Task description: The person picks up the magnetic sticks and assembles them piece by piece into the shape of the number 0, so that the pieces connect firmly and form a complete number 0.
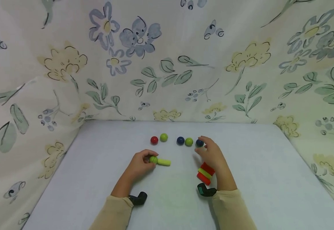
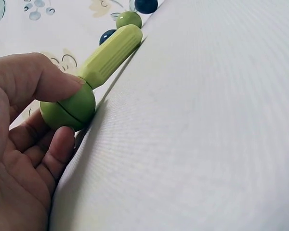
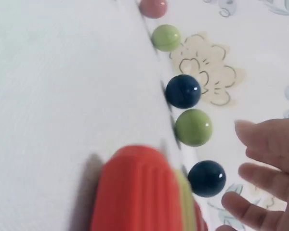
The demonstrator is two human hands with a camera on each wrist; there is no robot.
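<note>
While the left hand (image 1: 140, 164) pinches the near green ball (image 1: 153, 159), stick (image 1: 164, 162) against it, the right hand's (image 1: 212, 154) parted fingers hover by a dark-blue ball (image 1: 199, 143) (head view).
Left wrist: digits flank ball; steady pinch should hold stick in line. Right wrist: fingertips apart from blue; best centred round it, clear of neighbouring green ball (image 3: 193, 127).

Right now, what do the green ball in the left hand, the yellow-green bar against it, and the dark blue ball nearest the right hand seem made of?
Green ball: probably plastic, satin; a dark seam line crosses it.
Yellow-green grooved bar: likely moulded plastic, matte; even parallel grooves.
Dark blue ball: glossy, white highlight; plastic or painted metal, can't tell.
</note>
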